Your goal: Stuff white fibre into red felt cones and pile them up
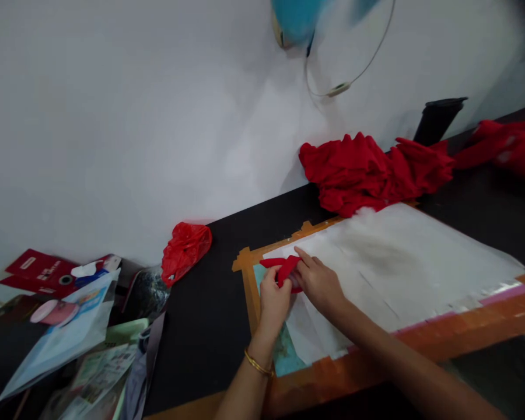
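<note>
Both hands meet over the left end of a white sheet on the table. Between them is a small piece of red cloth, folded or bunched. My left hand, with a gold bangle at its wrist, is closed on the cloth from below. My right hand pinches the cloth from the right side, its index finger stretched past it. A large heap of red cloth lies behind the sheet, against the wall.
Orange-brown tape borders the sheet on the black table. A red plastic bag sits by the wall. To the left stand a green basket with papers and a red box. At the right back are a black container and more red cloth.
</note>
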{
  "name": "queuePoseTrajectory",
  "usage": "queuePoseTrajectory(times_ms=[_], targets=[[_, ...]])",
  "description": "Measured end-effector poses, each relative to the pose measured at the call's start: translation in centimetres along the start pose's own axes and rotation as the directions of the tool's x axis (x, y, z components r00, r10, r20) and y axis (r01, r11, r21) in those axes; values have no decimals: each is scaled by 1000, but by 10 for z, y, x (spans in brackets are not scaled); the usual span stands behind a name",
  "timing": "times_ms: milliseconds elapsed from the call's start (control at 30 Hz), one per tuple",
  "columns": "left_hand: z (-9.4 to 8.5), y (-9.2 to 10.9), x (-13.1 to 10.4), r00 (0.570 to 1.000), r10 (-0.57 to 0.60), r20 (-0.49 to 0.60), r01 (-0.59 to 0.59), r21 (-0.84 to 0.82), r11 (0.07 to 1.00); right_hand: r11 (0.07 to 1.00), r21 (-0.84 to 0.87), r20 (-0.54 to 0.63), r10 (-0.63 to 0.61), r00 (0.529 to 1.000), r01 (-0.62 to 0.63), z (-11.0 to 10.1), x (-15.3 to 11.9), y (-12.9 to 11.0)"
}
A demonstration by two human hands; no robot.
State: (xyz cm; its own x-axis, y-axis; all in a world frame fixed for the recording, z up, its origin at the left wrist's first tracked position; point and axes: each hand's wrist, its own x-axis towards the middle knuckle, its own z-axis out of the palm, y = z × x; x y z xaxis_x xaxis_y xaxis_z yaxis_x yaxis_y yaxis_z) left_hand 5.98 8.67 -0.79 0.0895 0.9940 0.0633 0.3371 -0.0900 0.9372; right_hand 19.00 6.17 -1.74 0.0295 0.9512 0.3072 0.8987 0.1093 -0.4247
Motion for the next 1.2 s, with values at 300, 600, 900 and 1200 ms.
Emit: queuePoseTrajectory(times_ms=[300,600,900,1200], targets=[[-2,-13,-6,995,85,-45,-86,-27,996,914,404,73,-12,997,-18,3,7,6],[-7,-10,6,980,183,76,-191,115,975,878,478,28,25,999,-35,-3,2,7],[-13,-21,5,996,83,-39,-76,155,985,873,484,-18,81,997,-63,0,-3,4],[1,-5,-10,986,155,-63,-157,-24,987,988,-1,229,149,962,-153,-12,-2,-10]])
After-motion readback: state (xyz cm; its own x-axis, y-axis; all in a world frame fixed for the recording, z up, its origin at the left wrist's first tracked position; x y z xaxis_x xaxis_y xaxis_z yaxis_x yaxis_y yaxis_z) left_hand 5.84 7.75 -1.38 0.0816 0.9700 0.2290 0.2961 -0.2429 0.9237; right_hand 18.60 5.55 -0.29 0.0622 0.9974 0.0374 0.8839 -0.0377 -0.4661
